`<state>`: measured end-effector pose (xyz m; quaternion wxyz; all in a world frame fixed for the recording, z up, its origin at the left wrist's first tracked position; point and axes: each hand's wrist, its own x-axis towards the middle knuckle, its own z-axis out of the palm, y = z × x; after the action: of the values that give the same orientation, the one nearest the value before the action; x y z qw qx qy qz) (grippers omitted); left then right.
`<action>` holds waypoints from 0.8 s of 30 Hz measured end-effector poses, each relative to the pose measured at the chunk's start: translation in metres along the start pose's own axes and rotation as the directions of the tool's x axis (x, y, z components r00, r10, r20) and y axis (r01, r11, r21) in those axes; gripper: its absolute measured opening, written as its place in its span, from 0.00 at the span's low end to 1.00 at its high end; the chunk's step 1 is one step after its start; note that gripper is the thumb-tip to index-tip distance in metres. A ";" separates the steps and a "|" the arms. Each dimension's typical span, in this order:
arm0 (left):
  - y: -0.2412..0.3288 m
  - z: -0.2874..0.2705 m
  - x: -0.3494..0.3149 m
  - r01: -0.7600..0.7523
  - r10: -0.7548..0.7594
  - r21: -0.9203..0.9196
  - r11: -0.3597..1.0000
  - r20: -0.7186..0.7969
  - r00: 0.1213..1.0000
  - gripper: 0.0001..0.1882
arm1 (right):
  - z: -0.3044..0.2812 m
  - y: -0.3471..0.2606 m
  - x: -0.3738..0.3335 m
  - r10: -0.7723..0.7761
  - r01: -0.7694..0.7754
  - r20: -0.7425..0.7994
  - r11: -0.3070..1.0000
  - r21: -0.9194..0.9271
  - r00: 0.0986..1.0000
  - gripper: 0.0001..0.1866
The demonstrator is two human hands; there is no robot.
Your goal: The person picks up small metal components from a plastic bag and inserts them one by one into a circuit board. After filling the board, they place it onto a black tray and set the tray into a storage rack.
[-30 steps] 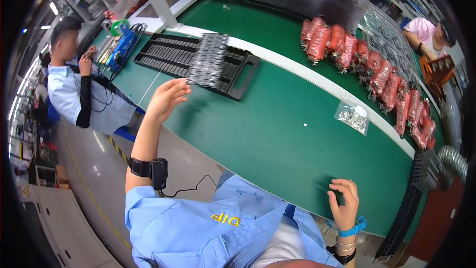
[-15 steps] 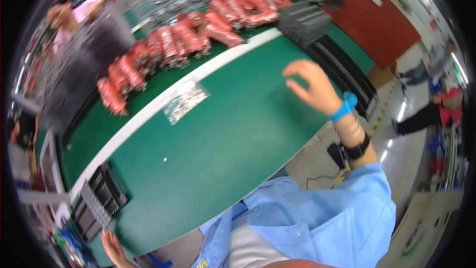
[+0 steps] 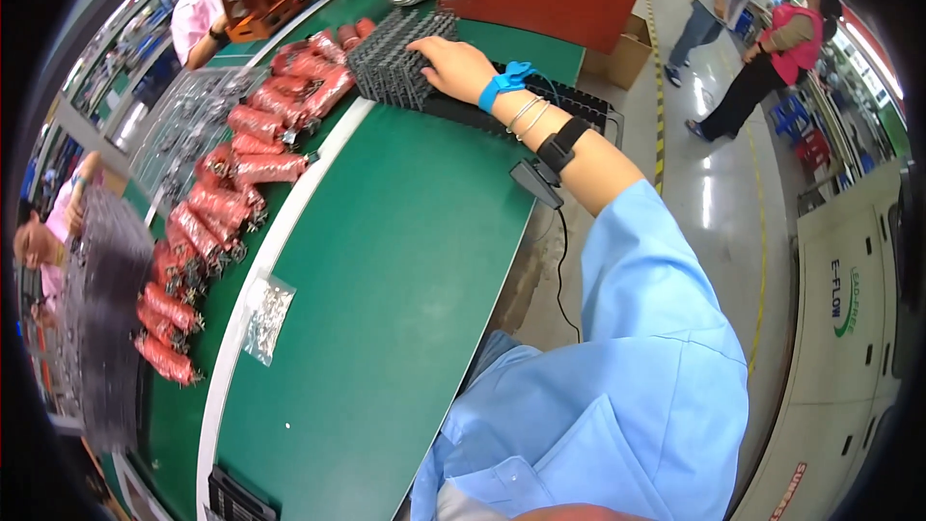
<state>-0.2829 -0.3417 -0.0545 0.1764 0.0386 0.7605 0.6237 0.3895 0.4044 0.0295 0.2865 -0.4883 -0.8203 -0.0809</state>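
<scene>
My right hand (image 3: 457, 69) reaches over the far end of the bench, with its fingers apart and slightly bent. Its fingertips are over the near right top of a stack of dark grey slotted strips (image 3: 397, 56); whether they touch it I cannot tell. A blue band (image 3: 505, 85) and a black strap (image 3: 563, 143) with a small dark box circle my right wrist and forearm. Under the hand runs a black ribbed rack (image 3: 473, 114). My left hand is out of view.
Red-wrapped bundles (image 3: 270, 168) line the bench beyond a white rail (image 3: 253, 280). A clear bag of small parts (image 3: 267, 320) lies on the green bench top (image 3: 386, 260). A black rack (image 3: 236, 497) is at the near left. A cable (image 3: 561, 270) hangs beside the bench. Other people stand around.
My view has turned to the right. My right hand has moved from above the bench top to the stack of grey strips. My left hand has left the view.
</scene>
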 end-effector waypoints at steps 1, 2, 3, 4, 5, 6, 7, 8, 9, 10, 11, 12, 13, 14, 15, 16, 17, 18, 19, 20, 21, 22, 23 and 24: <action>0.015 0.016 -0.013 -0.004 0.004 0.002 1.000 0.016 1.000 0.25 | -0.001 0.006 -0.005 0.013 -0.013 -0.004 1.000 -0.009 1.000 0.23; 0.038 0.053 -0.032 -0.175 0.211 0.397 0.901 -0.050 0.976 0.23 | 0.000 0.014 -0.010 -0.029 0.027 -0.049 0.999 -0.046 0.998 0.23; 0.063 0.096 -0.050 -0.271 0.424 0.728 0.630 -0.030 0.905 0.22 | 0.001 0.021 -0.015 -0.075 0.068 -0.090 0.994 -0.085 0.993 0.22; 0.084 0.126 -0.067 -0.248 0.599 0.938 0.242 0.057 0.799 0.21 | 0.006 0.018 -0.014 -0.135 0.122 -0.129 0.987 -0.106 0.982 0.22; 0.095 0.148 -0.070 -0.403 0.618 0.885 0.234 0.184 0.764 0.16 | 0.008 0.016 -0.014 -0.141 0.129 -0.131 0.987 -0.098 0.981 0.22; 0.108 0.177 -0.079 -0.540 0.636 0.811 0.226 0.297 0.712 0.12 | 0.010 0.014 -0.014 -0.147 0.130 -0.133 0.983 -0.130 0.980 0.21; 0.123 0.212 -0.088 -0.523 0.636 0.820 0.231 0.280 0.719 0.12 | 0.010 0.012 -0.014 -0.156 0.133 -0.135 0.978 -0.162 0.979 0.20; 0.144 0.260 -0.103 -0.650 0.523 0.726 0.223 0.474 0.709 0.14 | 0.010 0.011 -0.016 -0.164 0.136 -0.132 0.971 -0.195 0.978 0.20; 0.150 0.280 -0.110 -0.754 0.397 0.610 0.242 0.647 0.651 0.16 | 0.010 0.010 -0.012 -0.180 0.155 -0.127 0.971 -0.183 0.975 0.20; 0.127 0.278 -0.060 -0.793 0.300 0.477 0.379 0.747 0.593 0.16 | 0.006 0.019 -0.011 -0.159 0.139 -0.100 0.974 -0.181 0.982 0.19; 0.139 0.321 -0.090 -0.902 0.353 0.393 0.177 0.830 0.431 0.14 | 0.002 0.017 -0.007 -0.156 0.143 -0.055 0.971 -0.191 0.986 0.17; 0.147 0.352 -0.107 -0.935 0.306 0.332 0.125 0.883 0.355 0.15 | -0.003 0.014 -0.003 -0.164 0.149 -0.064 0.970 -0.190 0.984 0.16; 0.149 0.383 -0.116 -0.960 0.314 0.246 0.130 0.909 0.276 0.15 | -0.012 0.016 -0.001 -0.163 0.146 -0.076 0.970 -0.195 0.984 0.15; 0.149 0.413 -0.120 -0.981 0.301 0.166 0.101 0.935 0.189 0.16 | -0.021 0.021 0.001 -0.190 0.176 -0.048 0.960 -0.219 0.981 0.14; 0.145 0.433 -0.118 -0.983 0.269 0.148 0.104 0.948 0.171 0.16 | -0.024 0.025 0.007 -0.224 0.214 -0.017 0.947 -0.240 0.974 0.12; 0.141 0.450 -0.115 -0.989 0.291 0.133 0.060 0.946 0.145 0.16 | -0.023 0.031 0.014 -0.244 0.235 -0.014 0.948 -0.214 0.970 0.12; 0.136 0.472 -0.110 -0.996 0.306 0.091 0.016 0.948 0.091 0.17 | -0.026 0.045 0.017 -0.323 0.319 0.023 0.917 -0.238 0.946 0.11; 0.131 0.480 -0.108 -0.994 0.306 0.112 0.016 0.946 0.111 0.17 | -0.026 0.046 0.025 -0.411 0.410 0.052 0.877 -0.250 0.910 0.10; 0.127 0.486 -0.105 -0.993 0.321 0.118 0.009 0.940 0.115 0.16 | -0.023 0.044 0.033 -0.421 0.420 0.049 0.876 -0.236 0.906 0.10; 0.122 0.494 -0.103 -0.994 0.337 0.110 0.004 0.936 0.105 0.16 | -0.025 0.043 0.040 -0.415 0.435 0.133 0.874 -0.218 0.900 0.09; 0.117 0.498 -0.100 -0.994 0.335 0.112 0.006 0.936 0.107 0.16 | -0.026 0.042 0.045 -0.406 0.447 0.216 0.872 -0.200 0.888 0.09; 0.114 0.502 -0.098 -0.990 0.352 0.138 -0.011 0.927 0.126 0.15 | -0.029 0.043 0.049 -0.392 0.455 0.298 0.871 -0.185 0.871 0.08; 0.113 0.506 -0.096 -0.986 0.369 0.165 -0.027 0.918 0.143 0.15 | -0.031 0.044 0.052 -0.389 0.454 0.301 0.871 -0.188 0.871 0.08; 0.112 0.509 -0.096 -0.980 0.386 0.192 -0.043 0.908 0.161 0.15 | -0.033 0.044 0.054 -0.376 0.444 0.326 0.880 -0.167 0.867 0.08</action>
<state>-0.0506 0.1320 -0.0072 -0.0113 0.7329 0.6696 0.1198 0.4197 0.4543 0.0800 0.0815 -0.3387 -0.9225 -0.1662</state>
